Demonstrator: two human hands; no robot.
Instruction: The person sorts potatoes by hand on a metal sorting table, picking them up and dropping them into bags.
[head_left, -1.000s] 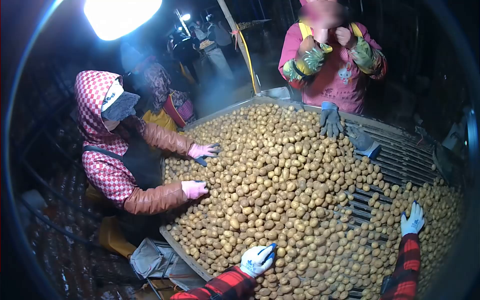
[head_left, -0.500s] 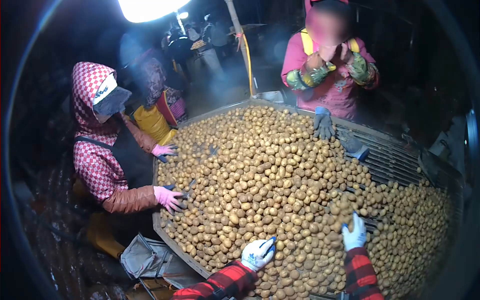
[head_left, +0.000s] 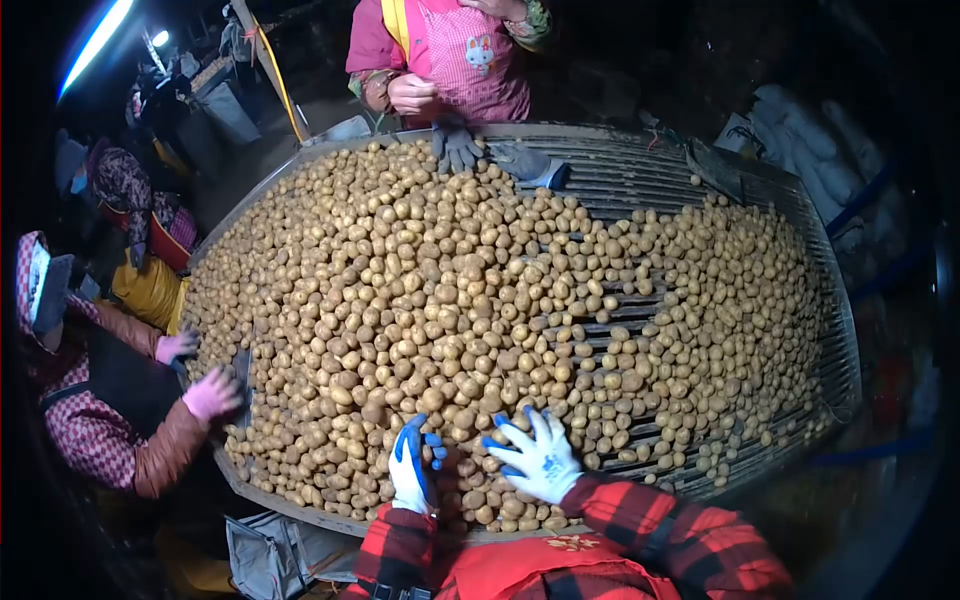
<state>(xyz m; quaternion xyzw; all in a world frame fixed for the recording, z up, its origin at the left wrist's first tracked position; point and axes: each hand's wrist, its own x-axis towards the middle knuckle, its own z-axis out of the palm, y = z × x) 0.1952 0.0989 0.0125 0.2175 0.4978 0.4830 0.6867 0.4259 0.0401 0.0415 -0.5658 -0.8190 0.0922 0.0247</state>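
Note:
Potatoes lie heaped over the slatted sorting table. At the near edge, my left hand, in a white glove with blue fingertips, rests against the potatoes. Its fingers are curved and apart, with nothing plainly held. My right hand, gloved alike, lies on the heap with fingers spread, palm down. Several potatoes sit between the two hands. What lies under the fingers is partly hidden.
A person in pink checks works at the left with pink gloves on the potatoes. Across stands a person in a pink apron; grey gloves lie before them. A grey bag stands lower left; a pole rises behind.
My view has swung right and down. My right hand has come in from the right, closer to my left hand. Bare slats show more widely between the heap and the right-hand potatoes.

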